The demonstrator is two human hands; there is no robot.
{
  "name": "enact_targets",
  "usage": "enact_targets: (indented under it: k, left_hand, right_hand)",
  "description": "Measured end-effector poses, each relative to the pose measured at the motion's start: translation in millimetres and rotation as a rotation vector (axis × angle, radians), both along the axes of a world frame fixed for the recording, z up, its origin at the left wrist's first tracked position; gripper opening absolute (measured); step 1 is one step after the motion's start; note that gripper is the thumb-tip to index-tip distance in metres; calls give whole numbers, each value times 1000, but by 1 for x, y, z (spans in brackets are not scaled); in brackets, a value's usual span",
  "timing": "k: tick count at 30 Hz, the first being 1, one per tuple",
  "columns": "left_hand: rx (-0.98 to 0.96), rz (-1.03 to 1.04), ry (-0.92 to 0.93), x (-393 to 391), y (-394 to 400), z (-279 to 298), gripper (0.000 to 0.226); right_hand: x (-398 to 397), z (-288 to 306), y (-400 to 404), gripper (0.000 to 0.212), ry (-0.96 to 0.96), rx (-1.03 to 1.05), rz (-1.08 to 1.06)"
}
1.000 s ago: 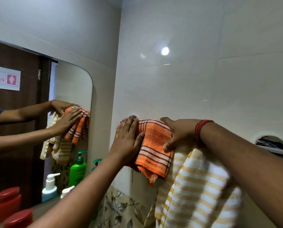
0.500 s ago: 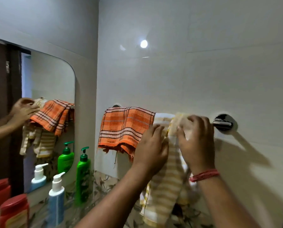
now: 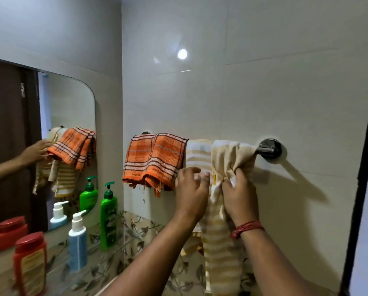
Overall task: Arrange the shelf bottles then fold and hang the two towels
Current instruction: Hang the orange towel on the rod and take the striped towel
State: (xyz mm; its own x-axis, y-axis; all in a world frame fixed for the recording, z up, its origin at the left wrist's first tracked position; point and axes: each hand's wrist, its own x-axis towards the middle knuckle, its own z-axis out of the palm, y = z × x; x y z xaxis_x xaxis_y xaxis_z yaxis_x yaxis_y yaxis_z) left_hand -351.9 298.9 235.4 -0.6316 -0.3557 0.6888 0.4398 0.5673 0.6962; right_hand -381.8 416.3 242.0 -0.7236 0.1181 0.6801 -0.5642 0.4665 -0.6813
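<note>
An orange checked towel (image 3: 154, 159) hangs folded over the left part of the chrome towel bar (image 3: 266, 149). To its right a cream and yellow striped towel (image 3: 220, 248) is draped over the bar, bunched and hanging long. My right hand (image 3: 239, 195) grips a bunch of the striped towel just under the bar. My left hand (image 3: 191, 191) is at the towel's left edge with curled fingers touching the cloth. On the glass shelf at the lower left stand a green pump bottle (image 3: 108, 216), a blue and white pump bottle (image 3: 78, 242) and a red bottle (image 3: 31, 263).
A mirror (image 3: 39, 146) on the left wall reflects the towels, bottles and a hand. The glass shelf (image 3: 97, 259) runs below the mirror over leaf-patterned tiles. A dark door frame (image 3: 360, 167) stands at the right edge.
Both hands have moved lower on the striped towel, and my right hand has gathered its right side into a bunch. The orange towel hangs unchanged.
</note>
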Motion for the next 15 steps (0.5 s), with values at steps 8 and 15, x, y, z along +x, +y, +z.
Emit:
enact_targets:
  k: [8,15]
  left_hand:
    - [225,-177,-103,11,58,7,99]
    - [299,-133,-82,10,112,-8,36]
  right_hand:
    - [22,-53,53,28,109,172,-13]
    - [35,-68,86,33,16,136,266]
